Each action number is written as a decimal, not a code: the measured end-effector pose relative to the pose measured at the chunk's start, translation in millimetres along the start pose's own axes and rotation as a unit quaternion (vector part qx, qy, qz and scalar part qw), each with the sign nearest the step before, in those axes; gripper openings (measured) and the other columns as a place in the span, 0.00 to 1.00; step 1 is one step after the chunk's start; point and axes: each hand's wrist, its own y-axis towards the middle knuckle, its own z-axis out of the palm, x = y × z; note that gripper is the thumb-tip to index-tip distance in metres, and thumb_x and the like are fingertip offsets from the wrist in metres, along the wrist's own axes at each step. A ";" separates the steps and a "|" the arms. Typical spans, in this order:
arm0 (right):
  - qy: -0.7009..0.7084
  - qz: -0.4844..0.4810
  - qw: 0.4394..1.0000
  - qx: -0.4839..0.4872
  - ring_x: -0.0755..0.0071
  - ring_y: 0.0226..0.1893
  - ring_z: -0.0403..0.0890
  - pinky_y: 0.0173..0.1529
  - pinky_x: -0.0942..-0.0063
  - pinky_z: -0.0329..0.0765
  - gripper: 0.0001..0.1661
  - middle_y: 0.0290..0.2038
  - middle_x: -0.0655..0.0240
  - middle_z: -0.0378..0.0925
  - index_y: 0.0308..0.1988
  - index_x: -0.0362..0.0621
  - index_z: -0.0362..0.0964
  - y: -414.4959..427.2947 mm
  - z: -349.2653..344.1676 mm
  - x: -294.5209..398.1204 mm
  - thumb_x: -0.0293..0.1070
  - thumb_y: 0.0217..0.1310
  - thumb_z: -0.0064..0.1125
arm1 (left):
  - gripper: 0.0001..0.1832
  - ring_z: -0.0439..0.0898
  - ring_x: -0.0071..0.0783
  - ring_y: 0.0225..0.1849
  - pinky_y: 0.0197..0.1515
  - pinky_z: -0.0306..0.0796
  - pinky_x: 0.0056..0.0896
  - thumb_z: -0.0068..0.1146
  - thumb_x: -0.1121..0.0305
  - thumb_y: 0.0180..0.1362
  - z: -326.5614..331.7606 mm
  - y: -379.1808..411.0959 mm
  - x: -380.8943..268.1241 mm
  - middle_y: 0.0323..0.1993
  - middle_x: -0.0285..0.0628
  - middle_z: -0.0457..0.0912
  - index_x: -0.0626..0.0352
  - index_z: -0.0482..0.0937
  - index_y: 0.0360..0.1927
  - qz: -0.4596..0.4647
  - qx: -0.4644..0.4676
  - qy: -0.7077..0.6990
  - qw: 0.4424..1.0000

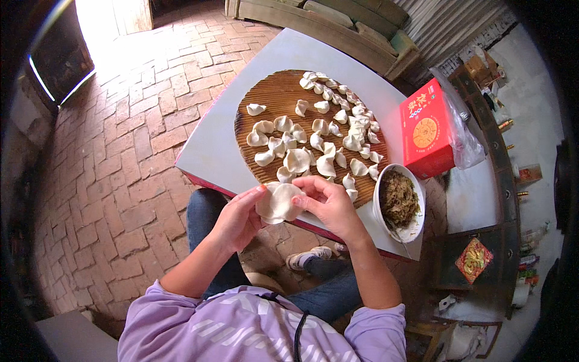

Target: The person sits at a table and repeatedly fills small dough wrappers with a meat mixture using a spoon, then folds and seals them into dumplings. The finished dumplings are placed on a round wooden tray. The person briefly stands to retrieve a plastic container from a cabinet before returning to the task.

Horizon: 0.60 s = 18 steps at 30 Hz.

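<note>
Between both hands I hold a flat, round dough wrapper (279, 203) just over the near edge of the table. My left hand (239, 216) supports its left side, with the thumb lying along the rim. The right hand (329, 203) pinches the right side between thumb and fingers. Beyond them lies a round board of ribbed stalks (276, 97), which bears many folded dumplings (358, 167). Some flat wrappers (296, 160) lie on the near part of the board. A white bowl (420, 212) of minced filling (398, 197) stands right of my right hand, with a thin utensil handle at its near rim.
The board rests on a low white table (208, 140). A red box (423, 131) with a clear plastic bag (466, 131) stands at its right side. A sofa (316, 22) is at the back, a dark cabinet (479, 253) to the right, and brick floor (126, 158) to the left.
</note>
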 end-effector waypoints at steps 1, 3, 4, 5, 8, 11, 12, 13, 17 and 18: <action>-0.040 -0.011 0.999 -0.018 0.77 0.35 0.79 0.40 0.76 0.76 0.18 0.37 0.65 0.78 0.48 0.38 0.74 -3.4 0.9 5.6 0.34 0.59 0.63 | 0.18 0.80 0.30 0.47 0.50 0.76 0.33 0.46 0.61 0.67 0.0 0.9 1.4 0.48 0.41 0.79 0.63 0.72 0.53 0.000 -0.007 0.000 1.000; -0.119 -0.036 0.991 -0.056 0.81 0.33 0.76 0.40 0.78 0.74 0.17 0.32 0.71 0.76 0.46 0.40 0.75 -15.8 8.1 19.4 0.27 0.55 0.65 | 0.16 0.80 0.30 0.46 0.49 0.76 0.32 0.45 0.63 0.68 -1.5 2.5 6.3 0.47 0.41 0.79 0.63 0.73 0.52 -0.001 -0.021 0.000 1.000; -0.197 -0.103 0.972 -0.073 0.76 0.31 0.76 0.38 0.75 0.74 0.14 0.29 0.70 0.73 0.41 0.40 0.75 -19.4 13.8 21.6 0.25 0.51 0.66 | 0.16 0.80 0.30 0.46 0.49 0.76 0.32 0.45 0.63 0.68 -5.4 3.9 10.0 0.47 0.41 0.79 0.63 0.73 0.51 -0.006 -0.014 -0.001 1.000; -0.246 -0.197 0.946 -0.082 0.70 0.30 0.76 0.37 0.72 0.73 0.11 0.29 0.68 0.73 0.37 0.40 0.74 -19.7 20.0 13.7 0.23 0.51 0.64 | 0.16 0.80 0.30 0.46 0.49 0.76 0.33 0.45 0.63 0.68 -11.8 5.5 14.8 0.47 0.41 0.79 0.63 0.73 0.51 -0.011 -0.007 -0.003 1.000; -0.274 -0.234 0.932 -0.042 0.59 0.35 0.77 0.40 0.66 0.74 0.05 0.31 0.62 0.73 0.35 0.41 0.72 -22.1 36.8 11.0 0.24 0.56 0.59 | 0.16 0.80 0.30 0.46 0.49 0.76 0.33 0.44 0.63 0.68 -21.9 6.8 24.2 0.46 0.42 0.79 0.64 0.73 0.50 -0.031 -0.014 -0.012 0.999; -0.164 -0.157 0.974 -0.028 0.61 0.33 0.78 0.39 0.68 0.75 0.05 0.31 0.62 0.75 0.36 0.40 0.72 -10.3 34.3 12.2 0.25 0.57 0.58 | 0.17 0.81 0.32 0.46 0.48 0.76 0.33 0.42 0.63 0.69 -22.9 7.7 20.3 0.47 0.43 0.79 0.66 0.72 0.51 -0.048 -0.028 -0.036 0.998; -0.124 -0.119 0.985 -0.018 0.69 0.33 0.79 0.38 0.72 0.75 0.06 0.31 0.63 0.78 0.37 0.39 0.72 -1.0 27.2 21.1 0.27 0.59 0.58 | 0.17 0.81 0.33 0.46 0.49 0.76 0.32 0.41 0.64 0.69 -18.9 7.3 17.2 0.47 0.44 0.79 0.67 0.72 0.52 -0.048 -0.043 -0.044 0.997; -0.051 -0.084 0.995 -0.013 0.78 0.34 0.79 0.39 0.77 0.75 0.07 0.33 0.66 0.79 0.38 0.39 0.73 9.4 19.2 26.2 0.28 0.60 0.59 | 0.18 0.81 0.34 0.46 0.50 0.76 0.32 0.41 0.64 0.69 -15.7 5.9 13.0 0.48 0.45 0.79 0.67 0.71 0.52 -0.045 -0.059 -0.052 0.996; 0.043 -0.072 0.996 0.000 0.81 0.37 0.77 0.45 0.81 0.75 0.07 0.35 0.72 0.79 0.41 0.39 0.73 62.3 -2.9 36.9 0.25 0.61 0.58 | 0.20 0.79 0.35 0.52 0.54 0.76 0.30 0.41 0.62 0.69 -5.7 4.3 -2.6 0.51 0.45 0.77 0.67 0.68 0.57 0.013 -0.036 -0.070 0.997; 0.056 -0.069 0.996 0.007 0.81 0.37 0.77 0.46 0.81 0.74 0.08 0.35 0.71 0.79 0.42 0.38 0.74 71.1 -5.3 40.0 0.26 0.61 0.58 | 0.20 0.78 0.35 0.52 0.55 0.76 0.32 0.41 0.63 0.69 -6.6 10.6 -5.5 0.52 0.46 0.77 0.67 0.68 0.56 0.035 -0.024 -0.078 0.996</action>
